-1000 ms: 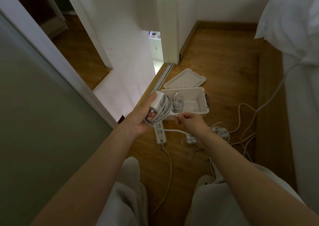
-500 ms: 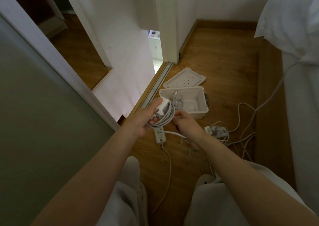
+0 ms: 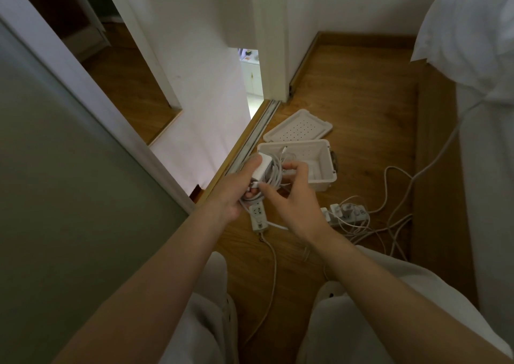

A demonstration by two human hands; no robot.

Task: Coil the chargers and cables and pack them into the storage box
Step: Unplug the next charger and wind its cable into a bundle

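Mostly hidden behind both hands: a white square charger brick [image 3: 261, 169] with its white cable [image 3: 274, 173] looped round it, held above the near left corner of an open white plastic storage box [image 3: 326, 166] on the wooden floor [image 3: 361, 107]. Hard to make out inside the box: a thin pale lead [image 3: 284, 152], partly covered. Flat just behind, a perforated white lid [image 3: 299, 126]. Left hand [image 3: 232, 195] clamped on the brick, thumb on top, fingers curled beneath the loops. Right hand [image 3: 293, 201] pinching the cable's loose end between thumb and forefinger. Below the hands, half covered, a white power strip [image 3: 258, 216].
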